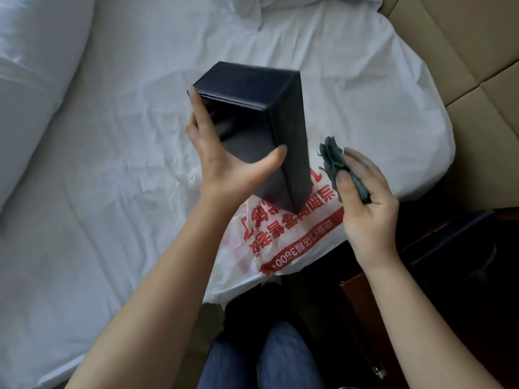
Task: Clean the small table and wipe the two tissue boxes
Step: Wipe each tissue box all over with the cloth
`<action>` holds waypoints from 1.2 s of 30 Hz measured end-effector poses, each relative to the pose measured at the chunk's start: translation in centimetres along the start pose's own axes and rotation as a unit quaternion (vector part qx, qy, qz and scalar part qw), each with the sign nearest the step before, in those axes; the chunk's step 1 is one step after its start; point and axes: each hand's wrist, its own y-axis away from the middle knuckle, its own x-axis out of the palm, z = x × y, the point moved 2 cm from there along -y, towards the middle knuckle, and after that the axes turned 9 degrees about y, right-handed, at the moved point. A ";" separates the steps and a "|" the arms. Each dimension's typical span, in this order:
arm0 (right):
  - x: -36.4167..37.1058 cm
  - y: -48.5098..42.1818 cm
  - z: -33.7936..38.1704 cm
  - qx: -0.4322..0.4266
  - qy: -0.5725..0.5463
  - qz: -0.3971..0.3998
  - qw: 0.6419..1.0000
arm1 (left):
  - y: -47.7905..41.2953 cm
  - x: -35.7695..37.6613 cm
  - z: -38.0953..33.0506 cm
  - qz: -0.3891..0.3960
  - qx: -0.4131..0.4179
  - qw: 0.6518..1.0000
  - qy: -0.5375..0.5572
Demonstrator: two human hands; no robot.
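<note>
Dark tissue box tilted, pinched in left hand; right hand clutches grey cloth. Risk: wiping pressure could slip the smooth box free.

- A white plastic shopping bag, lying on rumpled white bedding, carries red printed Chinese characters, seen upside down from the head camera.
- A red banner strip along the bag's lower edge holds small white characters ending in the figure "3600+", also upside down.
- The larger red characters above the strip are partly covered by a dark rectangular box and cannot be read with confidence.
- The box itself shows no legible lettering.
</note>
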 end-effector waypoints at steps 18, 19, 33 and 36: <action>5.0 0.8 -4.7 -0.140 0.236 0.164 0.948 | 10.9 -2.6 7.8 -0.050 -0.384 0.922 0.005; 4.9 0.9 -4.7 -0.142 0.240 0.165 0.946 | 10.3 -4.1 7.6 -0.008 -0.317 0.947 -0.051; 14.7 4.6 2.0 -0.312 0.243 0.214 0.893 | 3.7 -8.1 10.0 0.284 -0.144 0.948 0.025; 14.0 5.2 0.9 -0.283 0.321 0.211 0.879 | 3.4 -8.3 9.9 0.292 -0.132 0.947 0.011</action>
